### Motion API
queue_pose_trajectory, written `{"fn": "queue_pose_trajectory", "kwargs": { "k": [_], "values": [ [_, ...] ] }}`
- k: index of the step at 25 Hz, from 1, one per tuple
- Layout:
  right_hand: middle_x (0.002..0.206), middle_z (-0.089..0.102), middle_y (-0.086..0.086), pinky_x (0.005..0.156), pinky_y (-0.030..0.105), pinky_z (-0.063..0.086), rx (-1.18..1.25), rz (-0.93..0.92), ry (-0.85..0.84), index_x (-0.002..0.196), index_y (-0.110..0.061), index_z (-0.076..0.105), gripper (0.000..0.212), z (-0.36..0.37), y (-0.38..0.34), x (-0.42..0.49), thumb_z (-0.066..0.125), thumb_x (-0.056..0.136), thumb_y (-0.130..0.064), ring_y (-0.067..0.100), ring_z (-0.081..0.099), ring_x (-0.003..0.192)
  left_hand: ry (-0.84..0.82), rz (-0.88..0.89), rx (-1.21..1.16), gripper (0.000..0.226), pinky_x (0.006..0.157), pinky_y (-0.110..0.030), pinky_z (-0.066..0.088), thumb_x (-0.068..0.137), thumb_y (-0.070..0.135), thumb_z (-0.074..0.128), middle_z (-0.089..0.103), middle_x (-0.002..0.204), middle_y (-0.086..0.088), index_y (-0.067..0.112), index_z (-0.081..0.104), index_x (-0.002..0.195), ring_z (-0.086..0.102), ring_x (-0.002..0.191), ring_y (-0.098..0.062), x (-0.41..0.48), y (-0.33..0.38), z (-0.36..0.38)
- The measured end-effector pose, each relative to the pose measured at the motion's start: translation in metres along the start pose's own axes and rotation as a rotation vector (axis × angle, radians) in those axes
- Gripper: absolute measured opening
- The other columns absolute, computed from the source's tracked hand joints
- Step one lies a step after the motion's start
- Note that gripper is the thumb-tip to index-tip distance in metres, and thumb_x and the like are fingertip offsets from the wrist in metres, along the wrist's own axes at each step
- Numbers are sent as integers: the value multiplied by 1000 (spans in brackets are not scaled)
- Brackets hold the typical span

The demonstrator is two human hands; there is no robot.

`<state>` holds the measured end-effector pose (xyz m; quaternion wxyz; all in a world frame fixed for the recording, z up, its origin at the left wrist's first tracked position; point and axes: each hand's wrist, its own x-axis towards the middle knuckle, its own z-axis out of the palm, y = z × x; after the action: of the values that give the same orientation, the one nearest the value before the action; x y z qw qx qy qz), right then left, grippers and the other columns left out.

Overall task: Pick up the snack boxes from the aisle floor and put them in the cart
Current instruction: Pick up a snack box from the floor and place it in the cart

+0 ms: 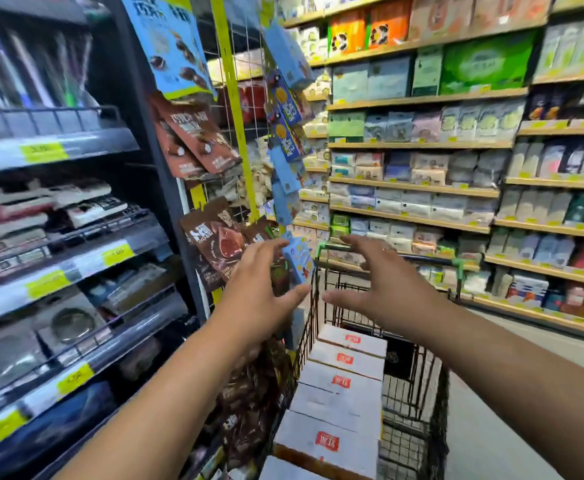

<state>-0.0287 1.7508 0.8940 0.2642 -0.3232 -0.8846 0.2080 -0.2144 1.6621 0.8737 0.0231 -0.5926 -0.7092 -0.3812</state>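
- Fingers (273, 247) of the left hand (259, 289) are spread wide, with nothing held.
- Over the cart (412, 375), the right hand (384, 285) is held spread likewise.
- Inside the cart, boxes (342, 379) are lined up in a row.

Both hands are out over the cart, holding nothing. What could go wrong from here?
1. The left hand is spread right beside a small blue box and brown pouches at the display rack; a sweep could knock them down.
2. The white boxes fill only the left side of the cart, so more stacked there might slide into the gap.
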Motion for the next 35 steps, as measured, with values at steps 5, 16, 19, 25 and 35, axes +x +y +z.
{"fn": "queue_pose_trajectory", "kwargs": {
  "k": [5,16,19,25,35],
  "values": [
    [148,38,-9,102,36,41,110,-238,7,144,-45,25,91,-49,-57,5,71,67,-62,15,44,129,175,-21,154,68,100,-21,37,81,50,69,40,134,14,35,36,138,43,119,-2,-29,58,-77],
    [149,31,-11,109,26,30,454,-703,-214,146,-39,27,85,-2,-274,-86,71,74,-55,8,34,134,447,-343,518,72,104,-21,31,83,44,70,35,136,17,34,31,142,39,126,-4,-246,104,-280],
    [145,34,-13,106,25,33,514,-788,-280,146,-41,27,86,15,-342,-141,70,74,-58,7,37,131,519,-382,566,70,105,-25,36,82,43,70,38,141,12,34,33,141,41,125,-6,-319,124,-332],
    [139,40,-11,94,29,43,725,-872,-436,143,-43,30,78,53,-490,-263,71,76,-51,10,49,117,655,-516,656,67,101,-28,42,83,43,69,44,137,12,34,35,140,48,118,-5,-488,162,-434],
    [131,45,-12,83,28,42,922,-1068,-827,140,-43,34,74,140,-679,-465,70,76,-51,11,54,111,967,-889,731,65,104,-40,43,85,44,66,42,141,15,36,34,141,47,123,-8,-755,212,-524]
  ]
}}
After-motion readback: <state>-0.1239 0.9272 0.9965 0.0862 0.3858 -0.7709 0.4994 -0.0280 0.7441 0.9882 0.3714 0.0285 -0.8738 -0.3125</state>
